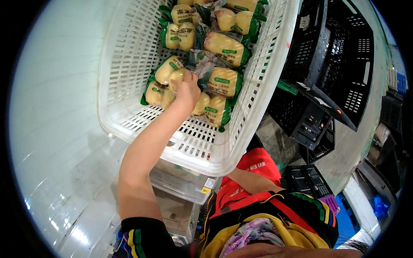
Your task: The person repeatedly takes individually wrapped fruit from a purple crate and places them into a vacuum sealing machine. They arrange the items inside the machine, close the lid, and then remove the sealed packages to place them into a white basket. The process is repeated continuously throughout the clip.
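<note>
So, biggest in view is the white slatted basket (275, 56), tilted across the upper middle, and everything places itself around it. To the right of the basket stand the black crates (314, 51), perforated and stacked at odd angles. Below the basket's near rim come the red apron (236, 195) and, just left of it, a clear plastic bin (180, 182). The right forearm (254, 180) runs up to that rim, but the right hand is hidden behind it, so its grip cannot be told.

Inside the basket, yellow packs (221, 81) with green ends lie in two rough columns, loose clear film between them. And there, in the basket's left column, the left hand (186, 88) is curled over one yellow pack (164, 73), fingers bent onto it; whether the thumb closes beneath, nobody can say from here.

Handling it well looks like a matter of spreading the fingers around the pack's firm body rather than pinching its wrap, keeping the pressure light, and holding clear of the neighbours so the green ends don't snag.
</note>
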A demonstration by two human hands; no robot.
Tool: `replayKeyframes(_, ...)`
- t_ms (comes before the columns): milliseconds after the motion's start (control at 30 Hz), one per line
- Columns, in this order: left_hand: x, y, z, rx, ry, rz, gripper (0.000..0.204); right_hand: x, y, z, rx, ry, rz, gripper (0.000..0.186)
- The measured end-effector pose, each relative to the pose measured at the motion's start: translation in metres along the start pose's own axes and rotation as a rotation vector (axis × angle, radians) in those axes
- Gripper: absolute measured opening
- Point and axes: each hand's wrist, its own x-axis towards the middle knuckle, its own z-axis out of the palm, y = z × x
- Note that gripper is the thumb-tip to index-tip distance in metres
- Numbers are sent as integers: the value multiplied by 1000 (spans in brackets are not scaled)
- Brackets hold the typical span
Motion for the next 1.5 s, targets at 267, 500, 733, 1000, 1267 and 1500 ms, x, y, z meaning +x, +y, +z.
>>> replayKeyframes(267, 15, -92, -7, -659, -79, 220, 67, -1, 2, 1, 4, -8, -7, 46)
replayKeyframes(500, 27, -74, -11, -32, 11, 317, 78, 1, 1, 6, 5, -41, -21, 46)
replayKeyframes(733, 37, -64, 3, -49, 68, 163, 45, 3, 0, 10, -12, -75, -27, 45)
replayKeyframes(1000, 34, -72, 21, -191, 119, -148, 51, 5, 4, 15, -83, -113, -40, 45)
replayKeyframes(1267, -120, -36, -10, -847, 834, 50, 13, 13, -1, 12, -271, -84, -47, 47)
replayKeyframes(1500, -313, 137, -19, -1451, 1410, -428, 25, 16, -23, 23, -603, 72, -268, 43)
